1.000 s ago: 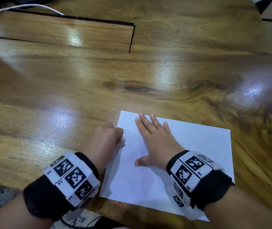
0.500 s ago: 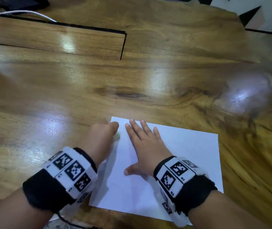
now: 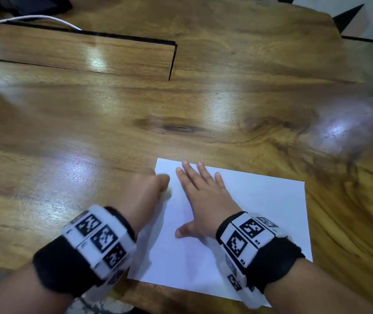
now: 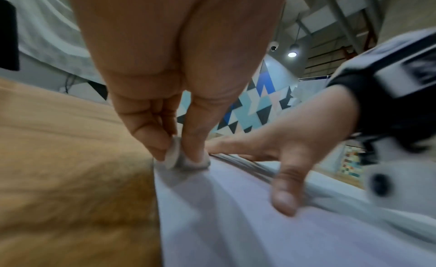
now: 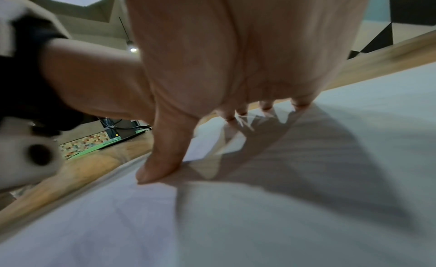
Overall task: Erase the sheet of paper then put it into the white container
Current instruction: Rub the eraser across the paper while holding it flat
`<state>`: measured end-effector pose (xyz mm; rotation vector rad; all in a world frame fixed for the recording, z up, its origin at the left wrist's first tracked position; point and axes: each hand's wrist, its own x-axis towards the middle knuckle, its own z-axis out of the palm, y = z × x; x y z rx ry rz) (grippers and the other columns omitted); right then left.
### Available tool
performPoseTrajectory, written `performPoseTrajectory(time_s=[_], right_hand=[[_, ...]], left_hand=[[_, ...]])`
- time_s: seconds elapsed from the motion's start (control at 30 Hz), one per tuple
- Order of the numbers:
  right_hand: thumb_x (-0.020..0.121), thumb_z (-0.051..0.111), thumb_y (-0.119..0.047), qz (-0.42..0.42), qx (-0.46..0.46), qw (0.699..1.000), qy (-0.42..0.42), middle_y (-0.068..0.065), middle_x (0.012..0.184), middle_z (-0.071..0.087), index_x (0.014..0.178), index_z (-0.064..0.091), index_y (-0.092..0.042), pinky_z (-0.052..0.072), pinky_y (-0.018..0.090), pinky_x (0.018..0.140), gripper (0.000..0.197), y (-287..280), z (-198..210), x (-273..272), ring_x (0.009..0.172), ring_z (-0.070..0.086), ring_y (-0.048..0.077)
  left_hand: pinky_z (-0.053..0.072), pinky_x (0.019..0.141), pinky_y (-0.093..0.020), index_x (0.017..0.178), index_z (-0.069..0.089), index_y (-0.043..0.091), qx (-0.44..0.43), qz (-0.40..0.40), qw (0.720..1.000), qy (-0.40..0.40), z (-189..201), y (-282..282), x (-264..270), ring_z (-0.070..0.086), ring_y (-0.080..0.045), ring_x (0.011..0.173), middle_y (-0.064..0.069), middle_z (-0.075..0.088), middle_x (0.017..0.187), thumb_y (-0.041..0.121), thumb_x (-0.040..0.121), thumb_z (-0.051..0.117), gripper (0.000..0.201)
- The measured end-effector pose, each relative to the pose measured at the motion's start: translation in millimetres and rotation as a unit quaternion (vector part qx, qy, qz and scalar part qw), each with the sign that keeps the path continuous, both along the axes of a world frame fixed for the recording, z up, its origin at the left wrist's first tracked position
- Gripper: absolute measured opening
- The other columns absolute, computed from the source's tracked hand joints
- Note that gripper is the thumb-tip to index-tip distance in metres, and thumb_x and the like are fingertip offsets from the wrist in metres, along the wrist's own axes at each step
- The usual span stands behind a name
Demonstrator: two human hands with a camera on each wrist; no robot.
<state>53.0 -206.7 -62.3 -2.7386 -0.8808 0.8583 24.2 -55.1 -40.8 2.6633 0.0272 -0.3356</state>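
Observation:
A white sheet of paper [image 3: 260,214] lies flat on the wooden table [image 3: 135,132], near its front edge. My right hand [image 3: 201,196] presses on the sheet with straight, spread fingers. In the right wrist view its thumb [image 5: 162,159] and fingertips touch the paper [image 5: 283,205]. My left hand [image 3: 149,191] is curled at the sheet's left edge. The left wrist view shows that hand [image 4: 174,155] pinching a small white eraser [image 4: 173,155] against the paper [image 4: 259,224]. The white container is not in view.
A dark slot [image 3: 172,62] cuts into the table top at the back. A white cable [image 3: 29,19] and a dark object lie at the far left corner. The table's right edge [image 3: 362,41] borders a patterned floor.
The head view has shifted, so hands and paper appear slightly displaced. My left hand with the eraser has slid a little along the sheet's left edge. The right hand stays pressed flat.

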Motion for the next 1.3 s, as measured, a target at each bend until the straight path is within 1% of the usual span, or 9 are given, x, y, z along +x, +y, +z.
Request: performPoseTrajectory(time_s=[0.17, 0.3, 0.37, 0.57, 0.67, 0.83, 0.97, 1.07, 1.3], right_hand=[[0.07, 0.071, -0.058, 0.001, -0.004, 1.0, 0.008, -0.011, 0.152, -0.033, 0.147, -0.022, -0.025, -0.015, 0.043, 0.113, 0.125, 1, 1, 0, 0.14, -0.031, 0.016], [0.07, 0.07, -0.06, 0.004, -0.005, 1.0, -0.002, -0.012, 0.152, -0.033, 0.147, -0.022, -0.025, -0.013, 0.044, 0.114, 0.125, 0, 0, 0, 0.14, -0.03, 0.016], [0.07, 0.069, -0.061, 0.005, -0.007, 1.0, 0.0, -0.012, 0.152, -0.034, 0.147, -0.022, -0.025, -0.013, 0.044, 0.115, 0.125, 0, 0, 0, 0.14, -0.031, 0.016], [0.07, 0.07, -0.059, 0.001, -0.002, 1.0, 0.005, -0.012, 0.151, -0.034, 0.147, -0.022, -0.025, -0.016, 0.042, 0.112, 0.125, 0, 0, -1, 0.14, -0.032, 0.015], [0.071, 0.07, -0.059, 0.001, -0.005, 1.0, 0.003, -0.012, 0.152, -0.034, 0.147, -0.022, -0.025, -0.017, 0.042, 0.112, 0.125, 0, 0, 0, 0.14, -0.032, 0.015], [0.071, 0.069, -0.06, 0.005, -0.011, 1.0, 0.003, -0.012, 0.151, -0.034, 0.146, -0.023, -0.025, -0.015, 0.042, 0.113, 0.125, 0, 0, 0, 0.14, -0.031, 0.015], [0.071, 0.07, -0.06, 0.005, -0.011, 1.0, 0.007, -0.012, 0.151, -0.034, 0.147, -0.023, -0.025, -0.016, 0.041, 0.112, 0.125, 0, 1, 0, 0.14, -0.031, 0.015], [0.07, 0.07, -0.061, 0.007, -0.012, 1.0, 0.009, -0.012, 0.151, -0.035, 0.147, -0.023, -0.025, -0.017, 0.041, 0.112, 0.125, 0, 1, 1, 0.14, -0.032, 0.015], [0.069, 0.07, -0.061, 0.004, -0.014, 1.0, 0.016, -0.013, 0.151, -0.034, 0.147, -0.023, -0.026, -0.015, 0.041, 0.113, 0.126, 0, 2, 1, 0.14, -0.031, 0.014]], left_hand=[[0.031, 0.052, -0.019, 0.047, 0.037, 0.029, 0.01, -0.076, 0.99, 0.116, 10, 12, -11, 0.043, -0.003, 0.055, 0.011, 0.047, 0.056, 0.021, 0.077, 0.066, 0.042], [0.03, 0.062, -0.024, 0.078, 0.063, 0.014, -0.007, 0.031, 0.999, 0.03, 18, 1, 37, 0.054, -0.022, 0.073, -0.003, 0.058, 0.071, 0.018, 0.079, 0.063, 0.004], [0.034, 0.067, -0.027, 0.087, 0.063, 0.007, 0.007, 0.045, 0.999, 0.014, 10, -6, 41, 0.055, -0.026, 0.082, -0.009, 0.061, 0.08, 0.013, 0.082, 0.058, 0.01], [0.031, 0.055, -0.026, 0.047, 0.032, 0.022, 0.016, -0.109, 0.993, 0.048, 3, 3, -20, 0.044, -0.018, 0.061, 0.009, 0.034, 0.056, 0.015, 0.08, 0.059, 0.043], [0.025, 0.049, -0.014, 0.05, 0.039, 0.025, -0.003, -0.087, 0.993, 0.078, 5, 6, -4, 0.039, -0.004, 0.052, 0.011, 0.04, 0.051, 0.023, 0.077, 0.066, 0.038], [0.037, 0.065, -0.03, 0.081, 0.064, 0.006, -0.007, 0.018, 1.0, -0.011, 6, -2, 39, 0.054, -0.025, 0.075, -0.009, 0.06, 0.075, 0.017, 0.081, 0.06, 0.012], [0.028, 0.052, -0.026, 0.048, 0.038, 0.023, -0.014, -0.058, 0.998, 0.004, -3, 9, -4, 0.036, -0.009, 0.054, 0.007, 0.036, 0.058, 0.019, 0.081, 0.062, 0.041], [0.032, 0.051, -0.016, 0.044, 0.036, 0.029, -0.019, -0.096, 0.992, 0.075, -1, 19, -19, 0.041, -0.001, 0.051, 0.01, 0.042, 0.054, 0.026, 0.077, 0.067, 0.045], [0.035, 0.051, -0.02, 0.075, 0.065, 0.02, -0.059, 0.075, 0.995, 0.013, 6, 28, 36, 0.052, -0.008, 0.059, 0.007, 0.059, 0.064, 0.026, 0.073, 0.072, 0.01]])
